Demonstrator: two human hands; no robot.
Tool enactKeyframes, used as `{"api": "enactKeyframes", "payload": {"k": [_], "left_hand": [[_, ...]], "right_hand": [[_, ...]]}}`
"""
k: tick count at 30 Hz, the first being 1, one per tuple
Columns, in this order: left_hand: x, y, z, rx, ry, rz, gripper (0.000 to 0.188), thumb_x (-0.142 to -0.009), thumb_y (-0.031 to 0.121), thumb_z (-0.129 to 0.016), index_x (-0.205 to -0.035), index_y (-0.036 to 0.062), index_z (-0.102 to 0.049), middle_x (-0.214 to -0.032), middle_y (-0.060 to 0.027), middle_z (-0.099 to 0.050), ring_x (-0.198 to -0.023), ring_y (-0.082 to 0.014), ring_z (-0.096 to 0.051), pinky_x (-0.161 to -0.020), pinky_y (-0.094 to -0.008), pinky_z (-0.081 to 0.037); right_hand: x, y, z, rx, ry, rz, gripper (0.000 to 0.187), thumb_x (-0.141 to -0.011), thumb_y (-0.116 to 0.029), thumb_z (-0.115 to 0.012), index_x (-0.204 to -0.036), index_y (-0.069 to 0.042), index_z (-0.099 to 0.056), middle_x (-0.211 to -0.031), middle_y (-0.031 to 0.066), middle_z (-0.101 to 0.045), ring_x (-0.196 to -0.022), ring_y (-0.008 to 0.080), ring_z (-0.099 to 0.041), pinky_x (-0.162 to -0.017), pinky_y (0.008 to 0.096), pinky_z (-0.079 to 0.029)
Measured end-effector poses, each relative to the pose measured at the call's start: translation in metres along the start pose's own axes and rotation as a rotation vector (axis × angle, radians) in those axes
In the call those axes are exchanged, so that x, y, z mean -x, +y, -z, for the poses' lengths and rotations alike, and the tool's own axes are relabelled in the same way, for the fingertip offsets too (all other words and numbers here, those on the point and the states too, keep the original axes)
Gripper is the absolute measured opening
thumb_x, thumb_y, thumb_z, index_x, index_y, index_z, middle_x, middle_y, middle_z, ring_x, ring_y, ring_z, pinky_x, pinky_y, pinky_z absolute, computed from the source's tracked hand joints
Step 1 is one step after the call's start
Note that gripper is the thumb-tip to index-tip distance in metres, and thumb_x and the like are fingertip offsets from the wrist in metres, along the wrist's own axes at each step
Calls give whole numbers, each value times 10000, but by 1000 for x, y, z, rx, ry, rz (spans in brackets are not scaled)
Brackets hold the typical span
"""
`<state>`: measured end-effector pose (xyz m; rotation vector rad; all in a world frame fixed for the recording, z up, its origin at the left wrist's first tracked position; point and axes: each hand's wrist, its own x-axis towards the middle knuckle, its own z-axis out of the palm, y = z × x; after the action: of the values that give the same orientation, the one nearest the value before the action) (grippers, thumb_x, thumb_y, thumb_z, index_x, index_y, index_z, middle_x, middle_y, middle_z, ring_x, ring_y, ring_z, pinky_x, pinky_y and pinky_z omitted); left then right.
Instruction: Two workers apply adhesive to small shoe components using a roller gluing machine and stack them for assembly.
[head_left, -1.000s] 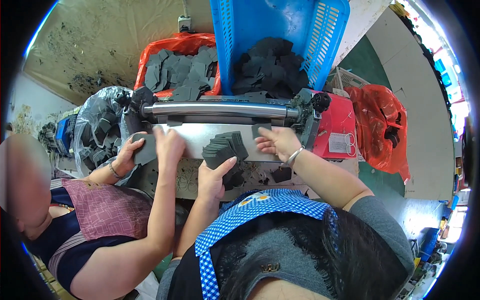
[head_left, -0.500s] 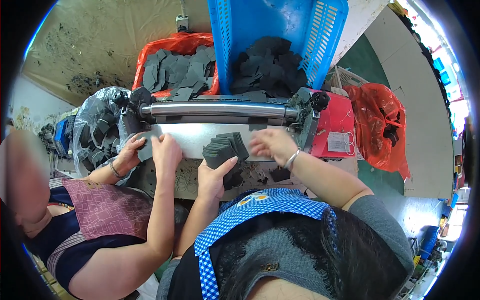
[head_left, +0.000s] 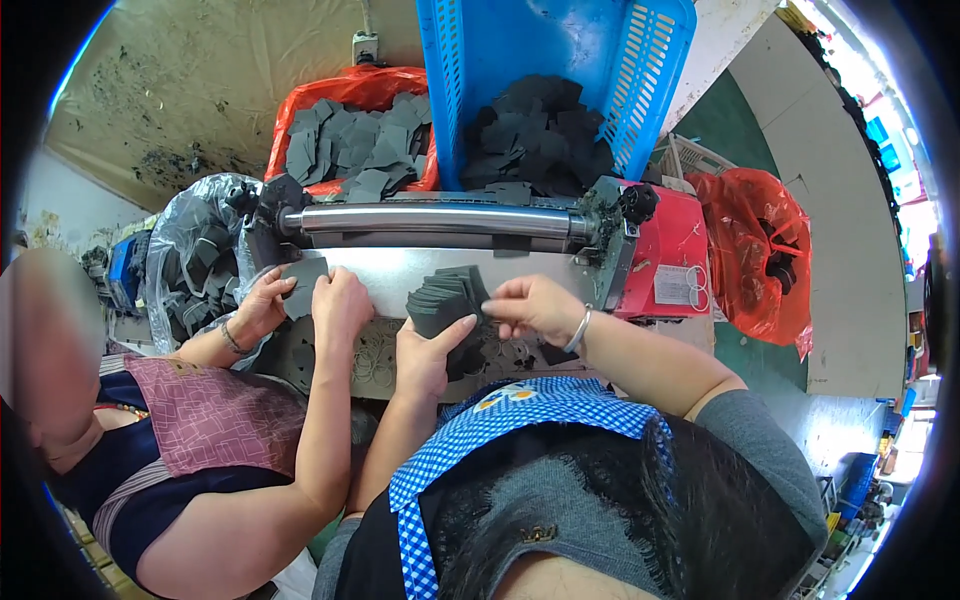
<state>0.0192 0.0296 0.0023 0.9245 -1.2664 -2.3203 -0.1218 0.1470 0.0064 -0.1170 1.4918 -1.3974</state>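
A fanned stack of thin dark grey pieces is gripped in my left hand, thumb along its near right side. At the stack's right edge, the bent fingers of my right hand pinch the edge of one piece. Both hands are in front of the metal plate of a roller machine. Its shiny steel roller lies crosswise beyond them. Under the roller, a dark piece pokes out toward me.
Left of me, a co-worker's hands hold a dark piece. Behind the machine are a red-lined bin and a blue crate, both with dark pieces. A clear bag stands left; a red bag hangs right.
My right hand has moved left and down from beside the plate to the stack's edge. The dark piece under the roller has gone farther in. The co-worker's hands have shifted slightly.
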Motion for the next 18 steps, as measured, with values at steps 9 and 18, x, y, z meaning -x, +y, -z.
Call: {"api": "enactKeyframes", "payload": {"k": [9,18], "left_hand": [[0,3,-3,-6,3,-50,342,-685,-20,-705,-995,-25,-562,-932,-83,-619,-806,-147,-595,-751,-275,-480],[1,5,-1,15,-23,10,356,-683,-22,-707,-1008,-28,-563,-952,-77,-613,-827,-145,-590,-767,-269,-472]], "right_hand": [[-16,-3,21,-94,124,-147,223,-816,-213,-639,-714,-42,-537,-627,26,-568,-473,81,-532,-404,180,-410],[-5,2,10,-33,-120,-113,164,-831,-203,-618,-806,-55,-551,-666,34,-599,-503,88,-566,-452,185,-445]]}}
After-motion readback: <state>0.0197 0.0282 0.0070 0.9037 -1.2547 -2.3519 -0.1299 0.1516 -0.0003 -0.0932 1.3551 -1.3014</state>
